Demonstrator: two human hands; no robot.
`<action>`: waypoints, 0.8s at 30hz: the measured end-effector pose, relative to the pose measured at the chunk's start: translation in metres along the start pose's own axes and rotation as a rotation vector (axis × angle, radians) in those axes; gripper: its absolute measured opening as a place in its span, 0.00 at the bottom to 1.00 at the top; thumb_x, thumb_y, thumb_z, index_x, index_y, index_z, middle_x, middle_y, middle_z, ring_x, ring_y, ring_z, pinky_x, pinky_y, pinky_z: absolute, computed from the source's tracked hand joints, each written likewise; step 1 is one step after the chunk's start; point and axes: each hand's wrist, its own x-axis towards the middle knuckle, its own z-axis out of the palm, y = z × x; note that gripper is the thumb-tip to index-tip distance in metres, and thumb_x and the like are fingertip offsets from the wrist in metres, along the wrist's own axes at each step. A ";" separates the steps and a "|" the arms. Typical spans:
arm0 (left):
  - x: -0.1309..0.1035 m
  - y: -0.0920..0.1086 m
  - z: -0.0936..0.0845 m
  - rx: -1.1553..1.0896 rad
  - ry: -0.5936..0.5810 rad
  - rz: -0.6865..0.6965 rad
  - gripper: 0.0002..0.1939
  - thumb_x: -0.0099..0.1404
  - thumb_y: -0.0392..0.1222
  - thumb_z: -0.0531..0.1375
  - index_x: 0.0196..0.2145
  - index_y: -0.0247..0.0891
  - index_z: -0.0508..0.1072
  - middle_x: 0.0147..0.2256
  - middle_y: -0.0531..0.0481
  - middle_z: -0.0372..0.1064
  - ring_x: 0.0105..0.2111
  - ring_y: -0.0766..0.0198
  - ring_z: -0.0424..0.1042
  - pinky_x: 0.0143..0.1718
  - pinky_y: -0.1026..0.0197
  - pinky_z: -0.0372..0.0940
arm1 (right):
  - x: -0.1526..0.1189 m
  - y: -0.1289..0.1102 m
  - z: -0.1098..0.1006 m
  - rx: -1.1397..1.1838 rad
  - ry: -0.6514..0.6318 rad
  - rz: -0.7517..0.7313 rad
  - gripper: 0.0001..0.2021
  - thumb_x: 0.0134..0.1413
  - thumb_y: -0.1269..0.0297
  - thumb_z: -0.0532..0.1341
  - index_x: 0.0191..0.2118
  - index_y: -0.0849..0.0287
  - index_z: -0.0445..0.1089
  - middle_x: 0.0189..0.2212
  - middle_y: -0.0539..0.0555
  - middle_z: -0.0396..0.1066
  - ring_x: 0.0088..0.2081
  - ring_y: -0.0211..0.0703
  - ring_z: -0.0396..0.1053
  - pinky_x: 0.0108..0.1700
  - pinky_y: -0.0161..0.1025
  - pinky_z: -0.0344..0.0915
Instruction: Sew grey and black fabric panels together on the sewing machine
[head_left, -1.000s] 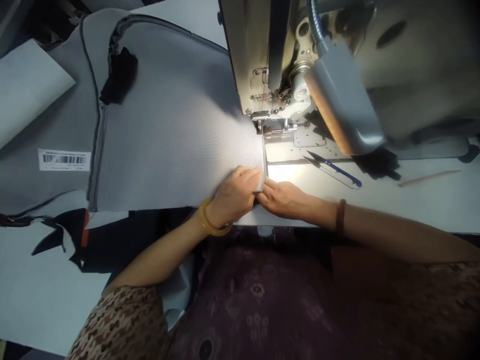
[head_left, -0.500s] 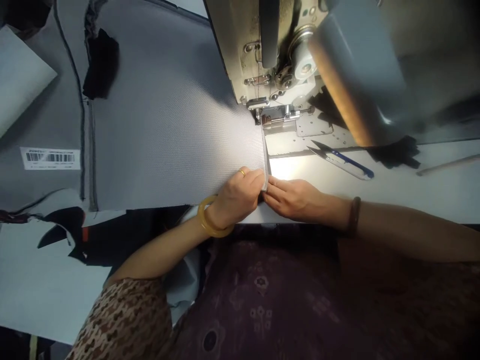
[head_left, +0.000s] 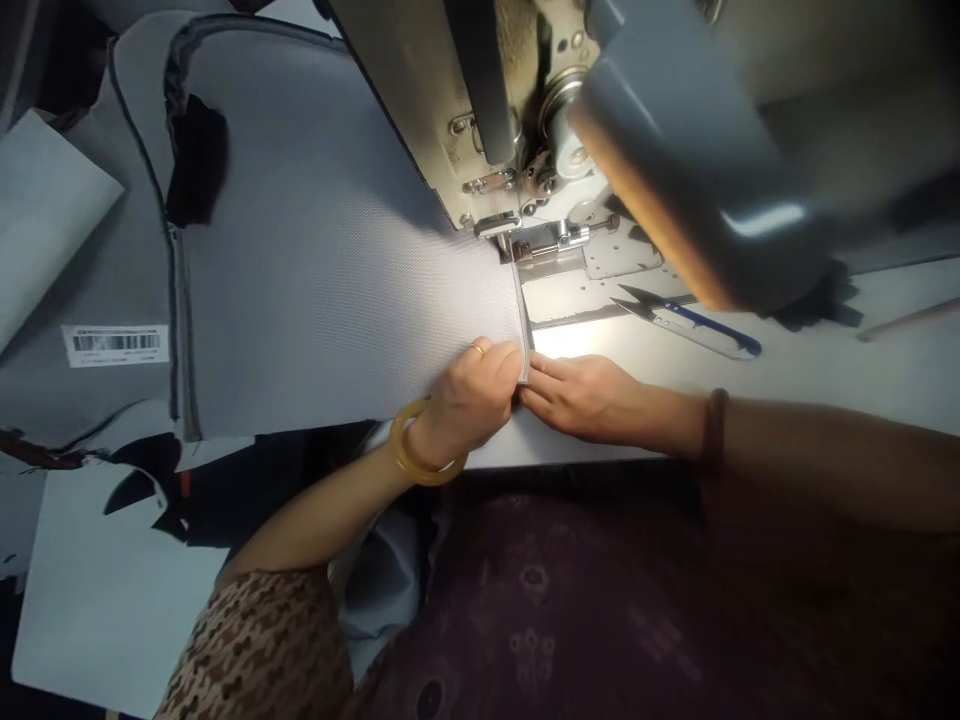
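Note:
A large grey fabric panel (head_left: 322, 240) lies under the head of a sewing machine (head_left: 435, 110), its right edge running beneath the presser foot (head_left: 505, 248). My left hand (head_left: 480, 390), with a ring and a yellow bangle, is closed on the near corner of that edge, fingers curled over the fabric. My right hand (head_left: 581, 395) pinches the same corner from the right, fingertips pressed together at the seam. The fingertips of both hands are partly hidden by the fabric and each other.
Thread snips (head_left: 694, 325) with a blue handle lie right of the needle plate. A grey machine part (head_left: 675, 170), blurred, juts over the upper right. A barcode label (head_left: 116, 345) sits on grey fabric at left, near a white sheet (head_left: 52, 220). Dark cloth (head_left: 255, 480) hangs below the panel.
The view has shifted and tilted slightly, so machine and fabric appear moved. Both hands keep their hold on the fabric corner, with little visible movement relative to the machine.

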 end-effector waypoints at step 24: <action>0.027 -0.034 0.015 -0.041 -0.120 -0.170 0.13 0.66 0.30 0.46 0.39 0.31 0.70 0.42 0.41 0.71 0.40 0.57 0.67 0.45 0.54 0.63 | 0.018 0.021 0.012 0.010 -0.032 0.222 0.21 0.65 0.76 0.41 0.50 0.71 0.68 0.48 0.64 0.70 0.50 0.48 0.67 0.48 0.45 0.70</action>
